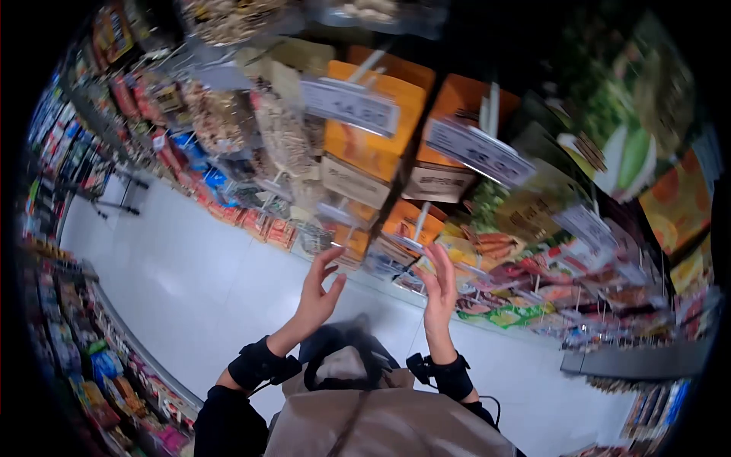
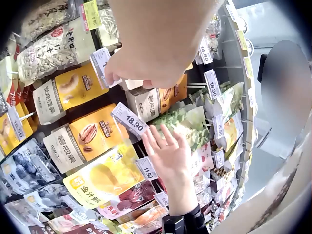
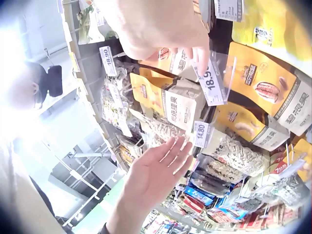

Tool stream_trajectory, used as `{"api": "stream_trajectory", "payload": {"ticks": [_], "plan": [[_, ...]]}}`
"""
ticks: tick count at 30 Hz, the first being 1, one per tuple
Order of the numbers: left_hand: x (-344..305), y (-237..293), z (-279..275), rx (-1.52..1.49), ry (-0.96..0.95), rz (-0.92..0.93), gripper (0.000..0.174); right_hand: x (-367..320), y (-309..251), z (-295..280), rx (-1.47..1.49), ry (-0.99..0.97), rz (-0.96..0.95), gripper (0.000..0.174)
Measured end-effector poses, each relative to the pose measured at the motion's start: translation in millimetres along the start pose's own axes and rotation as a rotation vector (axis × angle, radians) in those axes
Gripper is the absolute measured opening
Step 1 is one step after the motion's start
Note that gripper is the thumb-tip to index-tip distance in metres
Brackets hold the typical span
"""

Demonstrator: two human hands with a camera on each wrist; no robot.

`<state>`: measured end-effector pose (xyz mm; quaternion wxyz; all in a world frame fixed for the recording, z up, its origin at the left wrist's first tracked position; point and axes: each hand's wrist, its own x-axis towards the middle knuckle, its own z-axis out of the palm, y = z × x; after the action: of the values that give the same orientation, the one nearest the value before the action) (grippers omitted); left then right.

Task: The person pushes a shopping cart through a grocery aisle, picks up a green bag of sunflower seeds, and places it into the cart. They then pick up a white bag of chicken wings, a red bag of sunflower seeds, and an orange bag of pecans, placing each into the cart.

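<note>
Both hands are raised before a rack of hanging snack bags, apart and holding nothing visible. In the head view, the left hand (image 1: 318, 295) has bent, loose fingers, and the right hand (image 1: 440, 295) points its fingers at the rack. The left wrist view has the left hand (image 2: 158, 46) over a price tag (image 2: 101, 66); contact cannot be told. Lower there, the right hand (image 2: 169, 155) spreads its fingers beside an 18.90 tag (image 2: 130, 120). From the right wrist, the right hand (image 3: 156, 29) overlaps another 18.90 tag (image 3: 210, 87), and the left hand (image 3: 153, 173) is near a 14.80 tag (image 3: 201, 133).
Orange nut pouches (image 1: 373, 114) and bags of seeds (image 1: 283, 122) hang on hooks. Pale floor (image 1: 190, 266) lies below, with another stocked shelf (image 1: 114, 358) at the left. A beige garment or bag (image 1: 388, 426) covers the wearer's front. A blurred person stands beyond the rack (image 2: 285, 92).
</note>
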<state>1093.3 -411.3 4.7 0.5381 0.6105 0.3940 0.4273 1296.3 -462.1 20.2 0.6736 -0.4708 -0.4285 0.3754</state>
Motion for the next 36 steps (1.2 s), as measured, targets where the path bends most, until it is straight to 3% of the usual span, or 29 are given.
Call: {"api": "stream_trajectory", "payload": {"ticks": [9, 21, 25, 28, 36], "plan": [[-32.0, 1.2, -43.9, 0.019, 0.240, -0.078, 0.039, 16.0, 2.8, 33.9, -0.201, 0.053, -0.149, 0.041], [-59.3, -15.1, -119.5, 0.009, 0.406, -0.065, 0.036, 3.5, 19.9, 104.9, -0.323, -0.182, -0.161, 0.034], [-66.1, -22.6, -147.3, -0.018, 0.405, -0.062, 0.036, 26.4, 5.5, 77.0, -0.786, 0.054, -0.426, 0.026], [-67.5, -25.3, -160.1, -0.033, 0.398, -0.061, 0.036, 43.6, -9.4, 47.7, -1.104, 0.068, -0.445, 0.024], [-60.4, -24.9, -170.7, -0.038, 0.353, -0.054, 0.036, 41.3, -10.6, 19.5, -1.169, -0.043, -0.354, 0.011]]}}
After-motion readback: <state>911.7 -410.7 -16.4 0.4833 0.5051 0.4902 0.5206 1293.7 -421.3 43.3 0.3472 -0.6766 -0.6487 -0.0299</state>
